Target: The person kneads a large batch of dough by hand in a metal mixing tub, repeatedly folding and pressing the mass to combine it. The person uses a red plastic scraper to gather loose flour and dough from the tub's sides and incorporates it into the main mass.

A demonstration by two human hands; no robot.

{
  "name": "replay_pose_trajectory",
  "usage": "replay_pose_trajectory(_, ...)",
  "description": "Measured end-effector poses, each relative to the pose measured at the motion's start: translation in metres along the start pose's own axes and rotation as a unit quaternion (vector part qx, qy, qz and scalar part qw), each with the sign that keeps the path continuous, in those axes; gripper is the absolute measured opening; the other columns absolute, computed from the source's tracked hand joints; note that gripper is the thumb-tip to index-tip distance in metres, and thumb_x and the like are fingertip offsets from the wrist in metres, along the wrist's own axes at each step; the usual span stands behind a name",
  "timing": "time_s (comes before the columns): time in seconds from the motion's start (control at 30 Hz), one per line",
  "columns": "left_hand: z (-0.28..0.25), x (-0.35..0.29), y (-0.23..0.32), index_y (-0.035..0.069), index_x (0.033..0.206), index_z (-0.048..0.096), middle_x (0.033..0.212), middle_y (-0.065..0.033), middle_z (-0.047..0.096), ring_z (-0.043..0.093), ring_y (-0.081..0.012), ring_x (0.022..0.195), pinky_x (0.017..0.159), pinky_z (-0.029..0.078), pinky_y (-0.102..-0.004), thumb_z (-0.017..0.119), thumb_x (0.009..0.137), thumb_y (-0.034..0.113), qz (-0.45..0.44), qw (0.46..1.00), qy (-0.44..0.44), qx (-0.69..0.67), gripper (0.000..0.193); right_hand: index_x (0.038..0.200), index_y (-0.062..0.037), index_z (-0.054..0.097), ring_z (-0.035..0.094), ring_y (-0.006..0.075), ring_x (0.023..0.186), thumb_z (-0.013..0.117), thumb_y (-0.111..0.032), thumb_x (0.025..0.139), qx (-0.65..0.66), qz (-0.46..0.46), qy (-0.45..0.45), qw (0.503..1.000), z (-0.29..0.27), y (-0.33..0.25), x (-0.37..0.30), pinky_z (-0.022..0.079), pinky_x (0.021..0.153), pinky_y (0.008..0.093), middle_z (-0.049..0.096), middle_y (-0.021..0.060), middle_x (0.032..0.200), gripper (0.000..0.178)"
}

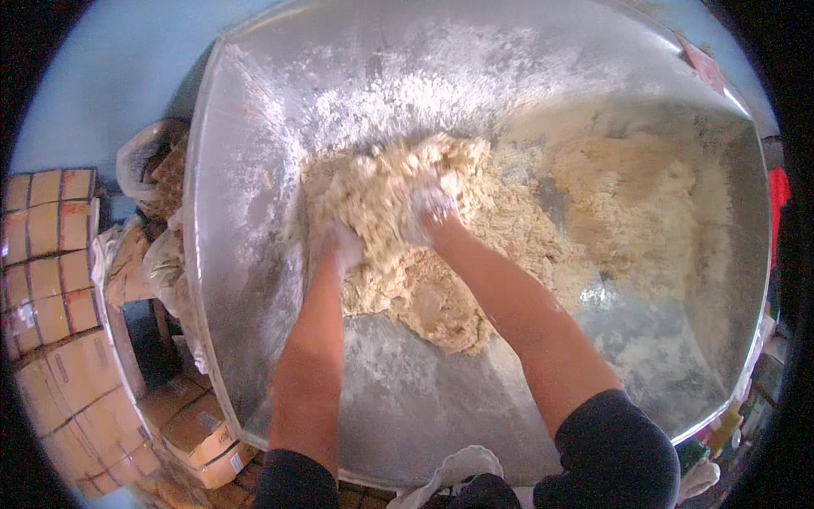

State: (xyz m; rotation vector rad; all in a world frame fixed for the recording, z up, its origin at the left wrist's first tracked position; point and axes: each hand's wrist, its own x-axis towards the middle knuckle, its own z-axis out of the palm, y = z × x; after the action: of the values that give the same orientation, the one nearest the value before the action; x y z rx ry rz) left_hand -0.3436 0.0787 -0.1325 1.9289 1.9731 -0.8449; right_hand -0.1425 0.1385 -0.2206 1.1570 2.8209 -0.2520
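Both our left hand (342, 246) and right hand (435, 214) are touching dough (509, 222), which is lying around them in the trough (242, 220), stretching rightward past the right; fingers' spread and hold we cannot tell.

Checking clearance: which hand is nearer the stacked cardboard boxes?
Left. The left hand is in the pale dough-like mass, right of the stacked cardboard boxes; the right hand is in it too, farther right.

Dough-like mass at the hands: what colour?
The dough-like mass is pale beige; head view shows it best.
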Motion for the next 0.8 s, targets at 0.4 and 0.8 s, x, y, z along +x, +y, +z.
replay_pose_trajectory(0.4,-0.072,-0.218,0.183,0.001,0.095,0.07,0.096,-0.0224,0.068,0.066,-0.035,0.093,0.082,0.052,-0.0431,0.062,0.076,0.027,0.144,0.966,-0.197,-0.089,0.033,0.123,-0.0057,0.053,0.044,0.0339,0.122,0.057,-0.027,0.083,0.412,0.088,-0.252,0.871,-0.059,0.079,-0.303,0.036,0.099,0.0508,0.049,0.0179,0.129,0.045)
replay_pose_trajectory(0.8,-0.146,-0.205,0.187,-0.009,0.1,0.062,0.096,-0.0302,0.064,0.064,-0.0394,0.094,0.081,0.052,-0.0446,0.069,0.079,0.04,-0.058,0.96,0.11,-0.252,0.054,0.112,-0.0081,0.058,0.051,0.0278,0.103,0.053,-0.031,0.088,0.699,0.234,-0.083,0.671,-0.138,0.046,-0.306,0.042,0.085,0.0458,0.056,0.0125,0.112,0.033)
